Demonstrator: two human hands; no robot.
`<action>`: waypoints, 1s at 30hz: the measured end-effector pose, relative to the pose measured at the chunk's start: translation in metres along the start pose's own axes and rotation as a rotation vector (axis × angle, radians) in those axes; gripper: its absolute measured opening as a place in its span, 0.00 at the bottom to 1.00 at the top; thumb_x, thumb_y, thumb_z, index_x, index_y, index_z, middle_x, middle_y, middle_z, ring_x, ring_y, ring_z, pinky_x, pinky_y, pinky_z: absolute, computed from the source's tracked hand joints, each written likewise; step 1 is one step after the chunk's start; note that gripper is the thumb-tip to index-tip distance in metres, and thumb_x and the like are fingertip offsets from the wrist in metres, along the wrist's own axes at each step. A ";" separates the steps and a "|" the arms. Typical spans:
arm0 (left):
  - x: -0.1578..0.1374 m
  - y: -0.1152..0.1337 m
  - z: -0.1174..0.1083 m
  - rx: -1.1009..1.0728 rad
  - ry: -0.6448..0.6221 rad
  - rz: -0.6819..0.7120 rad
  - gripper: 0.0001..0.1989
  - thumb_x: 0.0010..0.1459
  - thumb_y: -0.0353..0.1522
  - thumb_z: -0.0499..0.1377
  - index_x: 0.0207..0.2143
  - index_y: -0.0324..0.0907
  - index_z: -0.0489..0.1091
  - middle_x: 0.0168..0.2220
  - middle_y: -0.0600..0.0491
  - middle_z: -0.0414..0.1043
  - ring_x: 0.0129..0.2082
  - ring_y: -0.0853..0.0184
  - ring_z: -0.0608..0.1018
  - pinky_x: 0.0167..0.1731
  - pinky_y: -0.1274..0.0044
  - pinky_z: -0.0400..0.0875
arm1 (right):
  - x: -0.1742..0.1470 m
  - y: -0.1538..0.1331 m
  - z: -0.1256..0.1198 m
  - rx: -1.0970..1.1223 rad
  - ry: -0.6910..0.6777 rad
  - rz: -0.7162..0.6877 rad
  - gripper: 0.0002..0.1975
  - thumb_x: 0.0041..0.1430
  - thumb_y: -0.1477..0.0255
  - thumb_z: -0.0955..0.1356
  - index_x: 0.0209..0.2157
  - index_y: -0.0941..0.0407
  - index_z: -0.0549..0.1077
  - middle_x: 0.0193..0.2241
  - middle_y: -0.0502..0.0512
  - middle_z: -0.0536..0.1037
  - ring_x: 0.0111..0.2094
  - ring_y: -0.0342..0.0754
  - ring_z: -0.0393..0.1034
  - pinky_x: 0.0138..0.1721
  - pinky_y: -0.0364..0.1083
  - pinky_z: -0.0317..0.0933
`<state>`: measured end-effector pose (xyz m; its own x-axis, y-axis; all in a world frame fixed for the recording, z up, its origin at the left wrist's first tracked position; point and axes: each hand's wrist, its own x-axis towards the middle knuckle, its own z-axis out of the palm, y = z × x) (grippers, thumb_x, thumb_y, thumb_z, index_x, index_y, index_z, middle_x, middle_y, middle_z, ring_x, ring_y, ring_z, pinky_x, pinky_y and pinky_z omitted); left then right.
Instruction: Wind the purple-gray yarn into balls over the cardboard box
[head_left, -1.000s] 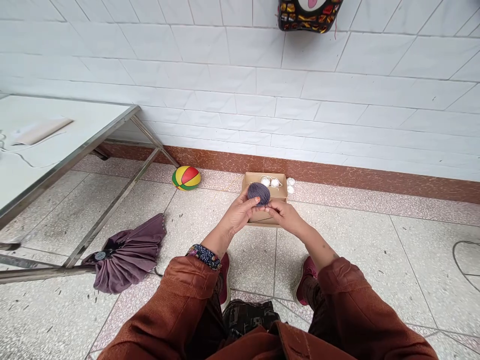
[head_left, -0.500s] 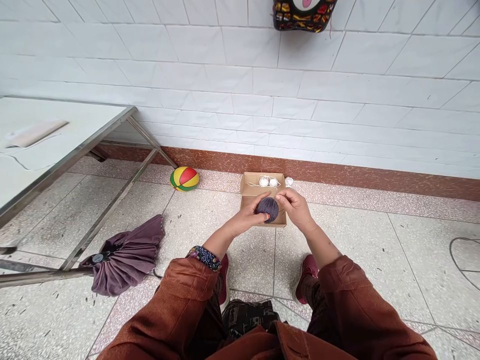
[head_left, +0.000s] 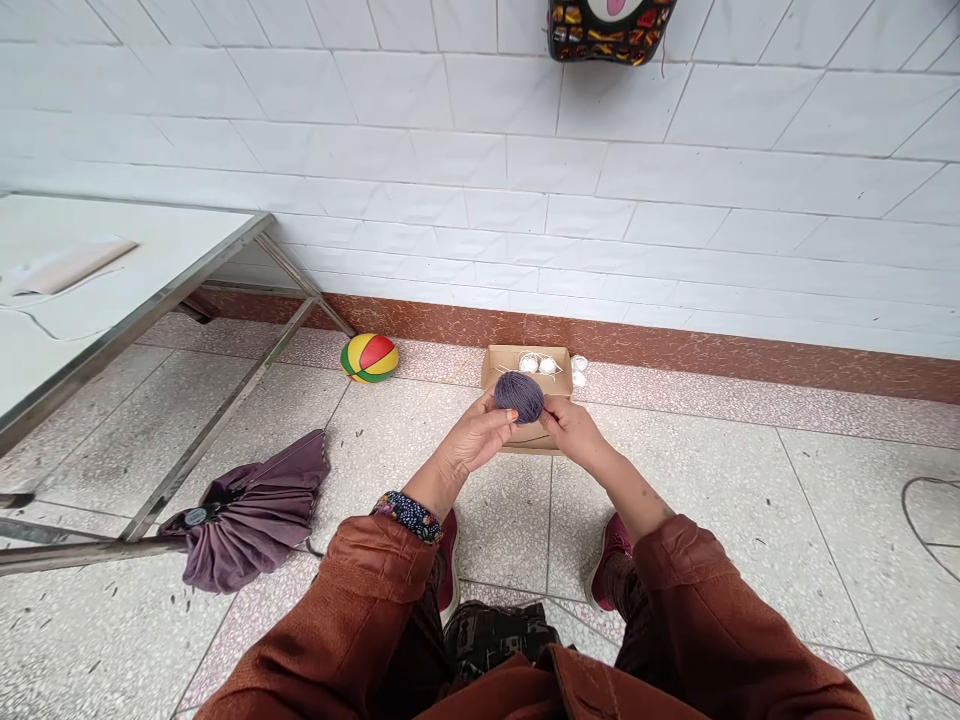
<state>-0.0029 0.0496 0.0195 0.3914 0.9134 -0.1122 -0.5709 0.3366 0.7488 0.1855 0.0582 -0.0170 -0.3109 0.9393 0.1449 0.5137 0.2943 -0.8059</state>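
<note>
A ball of dark grey-purple yarn [head_left: 519, 397] rests in my left hand [head_left: 480, 432], the thumb across its lower front and the other fingers mostly hidden behind it. At the ball's right edge, my right hand [head_left: 576, 432] is closed in a pinch on the yarn strand, which the fingers largely hide. Below both hands, an open cardboard box [head_left: 491, 362] lies on the floor against the wall. Small white yarn balls [head_left: 538, 365] with loose ends sit in its far part. Another white bundle [head_left: 579, 368] is just outside its right side.
A colourful ball [head_left: 369, 358] lies by the leg of a metal-framed table [head_left: 225, 235] on the left. A folded purple umbrella [head_left: 259, 515] is on the floor near that frame. A patterned black bag [head_left: 609, 30] hangs on the tiled wall. Thin dark wire [head_left: 911, 510] lies far right.
The yarn ball has been turned and moved slightly left and up in my left hand. My right hand has shifted left and down, its fingertips now at the ball's lower right edge.
</note>
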 end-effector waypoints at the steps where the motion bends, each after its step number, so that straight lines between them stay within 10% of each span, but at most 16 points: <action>1: 0.000 0.001 -0.001 0.008 0.016 0.007 0.27 0.45 0.29 0.71 0.50 0.41 0.73 0.47 0.47 0.78 0.51 0.59 0.77 0.53 0.68 0.67 | 0.000 0.000 0.000 -0.004 -0.012 -0.011 0.10 0.68 0.70 0.63 0.37 0.54 0.75 0.32 0.54 0.78 0.35 0.50 0.73 0.38 0.46 0.62; 13: 0.014 -0.003 -0.021 0.429 0.340 0.051 0.23 0.45 0.33 0.69 0.46 0.43 0.73 0.41 0.52 0.76 0.41 0.64 0.75 0.39 0.75 0.66 | -0.008 -0.028 -0.020 0.298 -0.215 -0.108 0.14 0.65 0.59 0.67 0.33 0.55 0.74 0.26 0.48 0.71 0.27 0.43 0.62 0.31 0.43 0.57; 23: 0.002 -0.011 -0.008 0.441 -0.115 -0.118 0.38 0.47 0.31 0.70 0.61 0.51 0.66 0.54 0.49 0.72 0.52 0.56 0.72 0.54 0.64 0.62 | 0.002 -0.015 -0.030 0.252 0.231 -0.035 0.14 0.64 0.58 0.68 0.31 0.53 0.74 0.27 0.50 0.71 0.29 0.46 0.64 0.34 0.46 0.61; 30: -0.007 -0.002 0.003 0.150 -0.262 -0.087 0.37 0.48 0.34 0.69 0.62 0.47 0.68 0.55 0.46 0.73 0.54 0.54 0.73 0.52 0.66 0.65 | 0.003 -0.007 -0.020 0.346 0.156 0.118 0.16 0.63 0.55 0.66 0.33 0.53 0.73 0.27 0.50 0.70 0.29 0.47 0.64 0.31 0.44 0.60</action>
<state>-0.0023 0.0421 0.0208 0.6179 0.7859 -0.0230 -0.4218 0.3560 0.8339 0.1967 0.0624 0.0009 -0.1273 0.9864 0.1040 0.2306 0.1314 -0.9641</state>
